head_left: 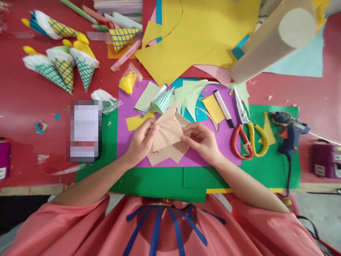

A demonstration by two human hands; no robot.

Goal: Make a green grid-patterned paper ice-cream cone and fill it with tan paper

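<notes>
A beige piece of cloth or soft paper (168,132) with zigzag edges is held up over the purple sheet (213,153). My left hand (141,140) pinches its left side between thumb and fingers. At its right edge, my right hand (201,141) has thumb and fingertips closed on the zigzag border. More beige pieces (170,153) lie beneath it. Just above sits a small green-checked paper cone (163,101), beside a capped marker (154,99). Red-and-yellow-handled scissors (243,124) lie to the right of my right hand.
Finished-looking cones (60,67) and a pixelated phone-like object (84,129) are at left. A glue gun (290,133) rests at right. A cardboard tube (258,49) and large yellow sheets (186,42) lie at the back. Another marker (223,108) is near the scissors.
</notes>
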